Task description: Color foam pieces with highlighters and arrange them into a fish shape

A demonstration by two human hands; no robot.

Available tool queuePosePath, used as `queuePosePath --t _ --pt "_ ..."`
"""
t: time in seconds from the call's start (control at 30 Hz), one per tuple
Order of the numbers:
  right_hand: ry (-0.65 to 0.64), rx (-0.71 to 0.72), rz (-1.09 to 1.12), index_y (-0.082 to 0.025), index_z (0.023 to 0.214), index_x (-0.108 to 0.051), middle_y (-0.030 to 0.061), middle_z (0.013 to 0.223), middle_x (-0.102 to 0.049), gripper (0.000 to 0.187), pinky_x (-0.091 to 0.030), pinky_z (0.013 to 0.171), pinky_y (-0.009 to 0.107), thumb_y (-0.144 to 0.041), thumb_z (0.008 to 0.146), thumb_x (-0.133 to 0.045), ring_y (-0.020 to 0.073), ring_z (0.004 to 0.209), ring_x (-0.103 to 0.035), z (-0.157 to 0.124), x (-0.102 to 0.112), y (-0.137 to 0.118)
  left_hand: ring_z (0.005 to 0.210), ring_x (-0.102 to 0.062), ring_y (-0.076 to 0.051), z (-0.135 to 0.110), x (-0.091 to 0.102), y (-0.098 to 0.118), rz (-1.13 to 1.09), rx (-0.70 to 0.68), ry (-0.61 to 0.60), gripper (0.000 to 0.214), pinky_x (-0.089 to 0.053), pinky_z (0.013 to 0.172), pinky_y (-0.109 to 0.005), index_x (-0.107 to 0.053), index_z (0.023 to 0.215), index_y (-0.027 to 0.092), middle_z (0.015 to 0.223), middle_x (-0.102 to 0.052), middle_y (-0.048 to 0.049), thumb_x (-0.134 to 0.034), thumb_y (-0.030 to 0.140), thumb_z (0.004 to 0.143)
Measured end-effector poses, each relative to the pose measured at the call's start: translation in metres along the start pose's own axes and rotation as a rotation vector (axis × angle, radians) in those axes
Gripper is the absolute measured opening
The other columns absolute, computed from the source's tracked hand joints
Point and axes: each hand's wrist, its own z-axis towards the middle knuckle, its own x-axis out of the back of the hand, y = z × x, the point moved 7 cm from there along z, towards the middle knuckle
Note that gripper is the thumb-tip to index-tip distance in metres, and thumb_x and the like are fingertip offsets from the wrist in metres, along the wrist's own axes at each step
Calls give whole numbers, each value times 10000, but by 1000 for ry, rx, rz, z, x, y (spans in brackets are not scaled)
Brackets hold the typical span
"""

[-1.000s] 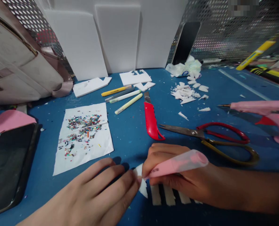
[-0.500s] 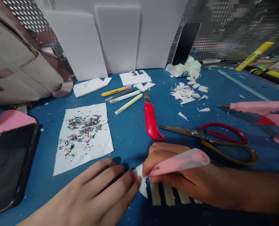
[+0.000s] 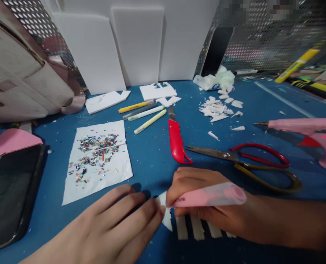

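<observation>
My right hand (image 3: 204,201) grips a pink marker (image 3: 207,195), its rear end tilted toward the right and its tip hidden behind my fingers. Under the fingertips of my left hand (image 3: 119,220) lies a small white foam piece (image 3: 167,219), partly covered by both hands. The left fingers are stretched out flat, pressing on the piece's left edge. Just below my right hand are several pale strips (image 3: 198,228) laid side by side, their upper ends hidden. A red utility knife (image 3: 176,141) with its blade out lies beyond the hands, beside scissors (image 3: 231,156) with red and yellow handles.
Colourful beads (image 3: 97,150) lie on a white paper sheet (image 3: 72,190). Several markers (image 3: 149,121) and white foam scraps (image 3: 215,110) sit farther back. A pink glue gun (image 3: 303,126) with a red light is at right, a phone (image 3: 11,190) at left. White boards (image 3: 138,44) stand behind.
The rear end of the pink marker has dipped slightly as my right hand shifts a little. My left hand and the foam piece stay in place.
</observation>
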Motion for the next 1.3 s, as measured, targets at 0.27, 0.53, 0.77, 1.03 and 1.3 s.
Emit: queuePosePath --t 0.27,0.53,0.77,1.03,1.3 --pt "-71 -89 30 -148 964 -664 3 869 -606 135 -450 689 210 -180 1045 -561 105 756 -544 2 -1 1 1112 -597 -181 1 4 0 11 6 41 385 -173 1256 -360 -665 1303 157 1148 -728 -2 -347 118 1090" --pt "-54 -90 41 -149 967 -686 17 871 -617 209 -457 679 219 -254 1068 -537 110 750 -546 3 -1 2 1125 -599 -187 0 3 -5 -41 34 65 401 -228 1229 -348 -665 1308 157 1178 -713 -14 -324 136 1097" --pt "-54 -89 15 -145 970 -682 29 860 -631 298 -477 715 243 -330 1089 -480 126 757 -562 3 -2 1 1176 -586 -213 -8 3 -1 -20 -1 47 385 -200 1251 -386 -614 1375 111 1248 -696 -45 -356 170 1095" --pt "-60 -92 20 -141 955 -674 29 875 -633 294 -457 719 234 -330 1087 -491 123 779 -574 6 -1 0 1019 -646 -109 -12 15 1 48 -3 128 370 -282 1236 -325 -721 1204 210 1015 -734 45 -380 129 1087" --pt "-47 -86 9 -143 926 -663 25 841 -608 359 -440 680 243 -374 1099 -449 125 749 -543 4 -1 1 884 -622 -175 -13 7 3 71 -22 95 368 -424 1000 -384 -639 1335 152 1014 -711 -6 -398 98 1062"
